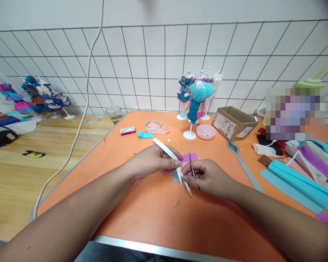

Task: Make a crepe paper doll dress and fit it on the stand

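My left hand (153, 160) is closed in a pinch on a long white strip (166, 151) that slants from upper left down to the right. My right hand (207, 176) is closed around small metal scissors (192, 169), blades pointing up, right beside the strip. Under both hands lie a small purple paper piece (191, 157) and a light blue scrap (176, 177) on the orange table (142, 203).
Behind the hands stand paper-dressed figures on white stands (194, 102), a pink bowl (206, 131), a cardboard box (233, 123), a tape ring (152, 125) and a red-white small box (127, 131). Folded crepe paper (297, 182) is piled at right. A white cord (79, 123) hangs at left.
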Demonstrator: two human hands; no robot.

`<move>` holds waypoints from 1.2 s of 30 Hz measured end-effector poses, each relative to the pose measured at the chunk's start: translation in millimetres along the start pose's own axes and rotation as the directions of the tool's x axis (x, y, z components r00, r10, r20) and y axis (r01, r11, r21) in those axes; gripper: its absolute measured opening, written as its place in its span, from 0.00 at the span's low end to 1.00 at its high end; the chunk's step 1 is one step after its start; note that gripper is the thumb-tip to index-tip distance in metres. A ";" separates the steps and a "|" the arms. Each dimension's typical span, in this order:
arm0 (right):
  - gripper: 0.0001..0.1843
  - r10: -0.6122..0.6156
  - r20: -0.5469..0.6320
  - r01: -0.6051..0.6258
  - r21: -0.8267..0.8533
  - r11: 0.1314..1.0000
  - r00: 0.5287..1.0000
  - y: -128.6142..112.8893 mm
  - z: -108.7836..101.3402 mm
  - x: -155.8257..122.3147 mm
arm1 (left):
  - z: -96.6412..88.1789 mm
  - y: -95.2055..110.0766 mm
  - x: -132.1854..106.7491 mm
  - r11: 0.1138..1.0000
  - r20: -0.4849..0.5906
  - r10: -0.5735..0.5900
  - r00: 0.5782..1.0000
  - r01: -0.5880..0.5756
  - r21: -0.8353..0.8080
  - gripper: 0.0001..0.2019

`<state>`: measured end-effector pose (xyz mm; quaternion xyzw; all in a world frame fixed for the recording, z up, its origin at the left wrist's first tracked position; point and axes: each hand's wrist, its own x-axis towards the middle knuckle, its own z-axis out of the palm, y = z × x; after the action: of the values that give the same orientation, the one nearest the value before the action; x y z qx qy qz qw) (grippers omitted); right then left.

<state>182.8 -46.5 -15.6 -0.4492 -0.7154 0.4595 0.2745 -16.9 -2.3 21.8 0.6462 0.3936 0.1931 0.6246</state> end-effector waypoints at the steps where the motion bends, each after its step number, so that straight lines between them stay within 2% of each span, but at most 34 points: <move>1: 0.05 0.005 0.009 -0.005 0.011 1.000 1.000 -0.1 0.9 0.1 | -0.3 0.2 -0.3 0.999 0.017 -0.028 0.999 0.029 -0.018 0.16; 5: 0.04 -0.001 0.019 0.001 0.026 1.000 1.000 1.7 3.8 0.0 | -1.7 -1.2 0.5 0.992 0.103 -0.064 0.993 0.074 -0.105 0.18; 8: 0.06 -0.015 0.025 0.014 0.034 0.999 1.000 4.0 4.3 -0.2 | -1.5 -2.6 1.8 0.995 0.058 -0.047 0.997 0.052 -0.084 0.21; 11: 0.07 0.003 0.025 -0.004 0.033 0.999 1.000 5.2 3.0 0.3 | -0.9 -2.1 2.0 0.997 0.024 -0.066 0.998 0.066 -0.030 0.20; 15: 0.14 0.112 0.010 -0.112 0.125 0.986 0.994 4.2 -3.9 1.4 | -3.9 -0.8 1.8 0.999 0.005 -0.051 0.999 0.051 0.008 0.17; 18: 0.22 0.180 -0.085 -0.163 0.173 0.971 0.980 1.5 -10.8 0.7 | -9.2 -0.1 2.5 0.998 -0.101 -0.024 0.995 0.029 0.052 0.17; 21: 0.22 0.143 -0.213 -0.123 0.101 0.987 0.967 -1.3 -14.9 -0.6 | -13.1 1.5 3.1 0.998 -0.174 -0.026 0.984 0.034 0.043 0.17; 24: 0.19 0.077 -0.433 -0.121 -0.077 0.990 0.898 -3.3 -17.4 -1.2 | -13.3 2.6 3.0 0.999 -0.165 -0.038 0.986 0.040 0.010 0.20; 25: 0.18 0.066 -0.487 -0.127 -0.094 0.987 0.871 -4.1 -18.4 -1.8 | -12.6 2.7 2.8 0.999 -0.165 -0.041 0.985 0.042 0.005 0.21; 26: 0.18 0.062 -0.497 -0.116 -0.078 0.990 0.866 -5.2 -19.3 -2.8 | -11.7 2.8 2.6 0.999 -0.169 -0.042 0.985 0.042 -0.001 0.22; 27: 0.18 0.062 -0.441 -0.085 -0.033 0.996 0.896 -6.5 -19.8 -4.4 | -10.8 2.8 2.4 0.999 -0.174 -0.043 0.984 0.042 -0.009 0.22; 28: 0.18 0.060 -0.306 -0.053 0.032 0.998 0.950 -8.2 -19.7 -6.5 | -9.8 2.9 2.2 0.999 -0.178 -0.047 0.983 0.044 -0.022 0.23; 29: 0.18 0.055 -0.110 -0.043 0.106 0.993 0.992 -9.9 -18.8 -8.9 | -9.0 3.1 2.1 0.998 -0.184 -0.051 0.982 0.045 -0.038 0.23; 30: 0.19 0.051 0.116 -0.071 0.168 0.983 0.992 -11.6 -17.0 -11.3 | -8.3 3.6 1.8 0.998 -0.189 -0.056 0.980 0.047 -0.052 0.24; 31: 0.19 0.063 0.317 -0.131 0.199 0.971 0.946 -12.9 -14.4 -13.3 | -7.8 4.3 1.6 0.997 -0.189 -0.061 0.980 0.049 -0.066 0.24; 32: 0.18 0.089 0.420 -0.188 0.201 0.961 0.903 -13.8 -11.3 -14.6 | -7.2 5.2 1.2 0.996 -0.186 -0.062 0.981 0.049 -0.073 0.23; 33: 0.17 0.119 0.447 -0.224 0.190 0.956 0.887 -14.0 -8.0 -15.1 | -6.7 6.4 0.8 0.996 -0.178 -0.062 0.982 0.049 -0.076 0.21; 36: 0.15 0.184 0.408 -0.260 0.139 0.956 0.894 -11.3 -0.9 -12.5 | -5.2 9.8 -1.1 0.996 -0.155 -0.047 0.987 0.035 -0.077 0.16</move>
<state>184.7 -59.2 -4.8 -0.3996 -0.6522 0.6341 0.1135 -18.8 1.1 32.2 0.5974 0.4473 0.2446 0.6191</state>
